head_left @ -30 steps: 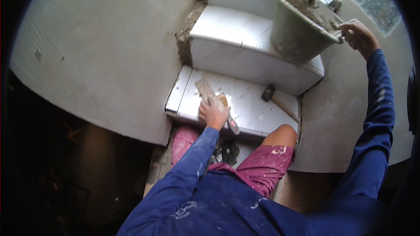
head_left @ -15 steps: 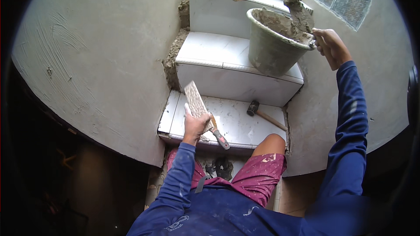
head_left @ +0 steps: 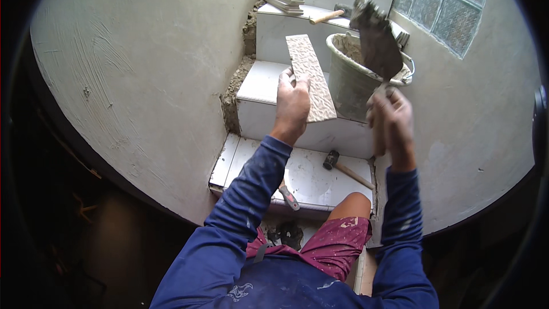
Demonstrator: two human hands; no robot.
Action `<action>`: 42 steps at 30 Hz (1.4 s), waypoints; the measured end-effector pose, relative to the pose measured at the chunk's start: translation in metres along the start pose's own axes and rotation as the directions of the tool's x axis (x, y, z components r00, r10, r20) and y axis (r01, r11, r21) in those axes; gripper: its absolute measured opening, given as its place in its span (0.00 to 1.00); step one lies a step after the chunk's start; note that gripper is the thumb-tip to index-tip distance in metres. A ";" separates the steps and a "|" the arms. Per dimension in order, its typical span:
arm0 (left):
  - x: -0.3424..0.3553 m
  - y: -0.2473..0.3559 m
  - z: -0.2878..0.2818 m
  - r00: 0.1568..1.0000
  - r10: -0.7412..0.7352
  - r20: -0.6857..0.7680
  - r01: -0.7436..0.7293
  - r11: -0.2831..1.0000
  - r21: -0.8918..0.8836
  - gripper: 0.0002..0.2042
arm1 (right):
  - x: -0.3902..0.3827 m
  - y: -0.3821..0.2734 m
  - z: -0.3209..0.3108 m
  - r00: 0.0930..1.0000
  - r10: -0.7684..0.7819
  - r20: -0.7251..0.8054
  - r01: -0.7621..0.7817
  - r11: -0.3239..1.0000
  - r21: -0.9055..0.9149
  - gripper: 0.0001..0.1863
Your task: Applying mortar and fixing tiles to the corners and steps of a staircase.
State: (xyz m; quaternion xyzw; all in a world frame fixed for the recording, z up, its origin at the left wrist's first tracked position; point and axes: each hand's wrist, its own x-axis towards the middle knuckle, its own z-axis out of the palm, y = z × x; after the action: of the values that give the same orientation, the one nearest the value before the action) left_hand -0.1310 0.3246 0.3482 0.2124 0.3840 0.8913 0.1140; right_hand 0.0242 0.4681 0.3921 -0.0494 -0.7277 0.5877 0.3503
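From my seat far off, taking clock directions from the middle of the head view, I see the left hand (head_left: 293, 106) just above centre at 12 o'clock, its grip closed over the near-left edge of a pale tile strip (head_left: 314, 83). The tile is lifted clear of the steps at 1 o'clock, its ridged face turned up toward me. Between 2 and 3 o'clock the right hand (head_left: 394, 117) has its grip wrapped around the handle of a trowel (head_left: 382, 51), whose dark blade points up and to the left, a lump of mortar (head_left: 366, 11) near its tip. Behind the blade at 2 o'clock stands the bucket (head_left: 349, 91); I cannot tell whether the blade hangs over its rim or nearer to me.

To handle this pairing well, I would tilt the tile nearly flat and hold it by the edge, with the thumb off the ridges. I would bring the blade in low and draw it along the length with even pressure, working mortar into the grooves. The likely risk, I judge, is the tip-heavy load sliding off, perhaps onto the mallet (head_left: 330, 160) at 4 o'clock or the white tread (head_left: 314, 180) beneath.
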 end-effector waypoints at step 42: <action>0.082 -0.056 0.128 0.995 0.090 0.049 -0.087 0.995 -0.047 0.16 | -0.030 0.028 -0.019 0.958 -0.103 -0.268 0.065 0.987 -0.147 0.10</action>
State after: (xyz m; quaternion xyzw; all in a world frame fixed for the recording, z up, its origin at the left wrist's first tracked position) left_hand -0.1415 0.4735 0.4098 0.2494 0.3512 0.8981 0.0889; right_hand 0.0481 0.4782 0.3549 -0.1234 -0.7122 0.5084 0.4680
